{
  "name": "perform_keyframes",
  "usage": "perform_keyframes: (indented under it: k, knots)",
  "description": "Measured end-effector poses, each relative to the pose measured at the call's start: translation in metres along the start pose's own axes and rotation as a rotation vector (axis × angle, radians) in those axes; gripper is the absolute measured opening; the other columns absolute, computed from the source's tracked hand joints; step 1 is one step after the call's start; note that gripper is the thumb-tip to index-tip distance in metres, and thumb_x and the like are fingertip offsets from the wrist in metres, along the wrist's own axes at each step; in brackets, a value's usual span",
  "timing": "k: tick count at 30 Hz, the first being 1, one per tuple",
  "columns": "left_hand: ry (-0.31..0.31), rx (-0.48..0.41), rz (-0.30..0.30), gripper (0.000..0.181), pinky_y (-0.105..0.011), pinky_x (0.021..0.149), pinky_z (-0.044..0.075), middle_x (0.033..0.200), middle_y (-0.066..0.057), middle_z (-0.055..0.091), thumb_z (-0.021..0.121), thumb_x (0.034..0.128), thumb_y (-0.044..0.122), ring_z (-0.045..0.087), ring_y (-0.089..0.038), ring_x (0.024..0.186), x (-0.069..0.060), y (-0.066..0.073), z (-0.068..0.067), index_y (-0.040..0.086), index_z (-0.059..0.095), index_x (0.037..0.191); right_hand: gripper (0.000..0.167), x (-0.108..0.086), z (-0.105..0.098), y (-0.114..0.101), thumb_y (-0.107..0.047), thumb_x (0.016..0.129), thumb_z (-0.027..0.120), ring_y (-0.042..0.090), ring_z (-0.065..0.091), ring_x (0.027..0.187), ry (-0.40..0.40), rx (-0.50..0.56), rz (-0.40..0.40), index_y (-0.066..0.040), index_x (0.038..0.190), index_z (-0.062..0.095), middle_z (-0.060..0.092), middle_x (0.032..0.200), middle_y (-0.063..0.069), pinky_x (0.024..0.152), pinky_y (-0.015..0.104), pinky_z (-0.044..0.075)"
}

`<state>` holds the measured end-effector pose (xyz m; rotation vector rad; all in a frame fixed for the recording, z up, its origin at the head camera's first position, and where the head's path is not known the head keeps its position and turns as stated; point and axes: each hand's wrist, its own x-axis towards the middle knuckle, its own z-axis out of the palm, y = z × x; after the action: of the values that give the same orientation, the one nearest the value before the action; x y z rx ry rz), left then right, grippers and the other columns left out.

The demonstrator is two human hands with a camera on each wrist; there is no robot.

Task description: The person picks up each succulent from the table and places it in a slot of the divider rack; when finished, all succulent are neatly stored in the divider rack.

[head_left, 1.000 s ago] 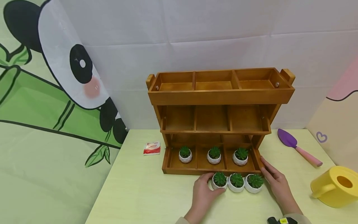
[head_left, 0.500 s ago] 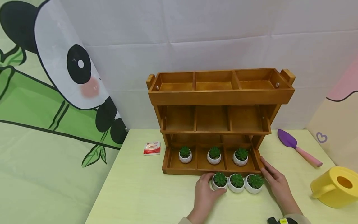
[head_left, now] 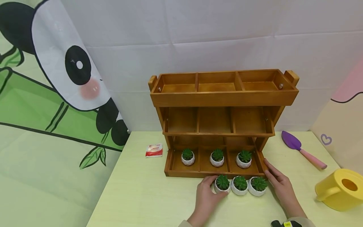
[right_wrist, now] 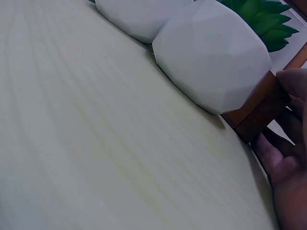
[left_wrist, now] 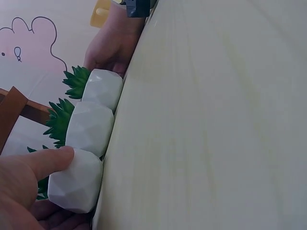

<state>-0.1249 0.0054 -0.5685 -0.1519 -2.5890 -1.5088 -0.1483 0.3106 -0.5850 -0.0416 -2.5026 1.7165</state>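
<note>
Three small potted succulents stand in a row on the table before a wooden tiered shelf (head_left: 224,99). My left hand (head_left: 206,197) holds the leftmost potted succulent (head_left: 222,183) between thumb and fingers; in the left wrist view the thumb lies on its white faceted pot (left_wrist: 76,182). The middle succulent (head_left: 239,185) and the right succulent (head_left: 258,186) sit close beside it. My right hand (head_left: 282,187) rests its fingers against the right end of the shelf's bottom tier, which the right wrist view shows as a brown wooden corner (right_wrist: 261,108).
Three more potted succulents, such as the one at left (head_left: 187,156), stand in the bottom tier's compartments. A purple trowel (head_left: 292,140) with a pink handle and a yellow watering can (head_left: 340,189) are at right. A red-and-white packet (head_left: 154,150) lies left of the shelf.
The left hand shifts very slightly while keeping its hold on the leftmost succulent. The right hand and the shelf stay where they were.
</note>
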Motion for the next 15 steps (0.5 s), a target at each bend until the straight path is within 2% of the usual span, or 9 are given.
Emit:
perform_keyframes:
  k: [6, 15]
  knots:
    - [-0.019, -0.012, 0.000, 0.056, -0.037, 0.099, 0.054, 0.115, 0.007, 0.071, 0.099, 0.0682, 0.020, 0.066, -0.015, 0.110, 0.000, 0.001, -0.003, 0.014, 0.077, 0.119, 0.056, 0.000, 0.000, 0.000, -0.040, 0.110, 0.052, -0.020, 0.033, 0.130, -0.002, 0.003, -0.006, -0.020, 0.162, 0.040, 0.036, 0.165, -0.006, 0.098, 0.001, 0.034]
    - [-0.046, -0.030, 0.004, 0.059, -0.036, 0.101, 0.054, 0.120, 0.002, 0.071, 0.098, 0.0698, 0.018, 0.065, -0.018, 0.115, -0.001, 0.005, -0.011, 0.008, 0.075, 0.123, 0.057, -0.001, 0.000, -0.003, -0.040, 0.110, 0.052, -0.021, 0.032, 0.130, 0.004, -0.012, -0.008, -0.019, 0.162, 0.041, 0.036, 0.164, -0.006, 0.097, 0.000, 0.033]
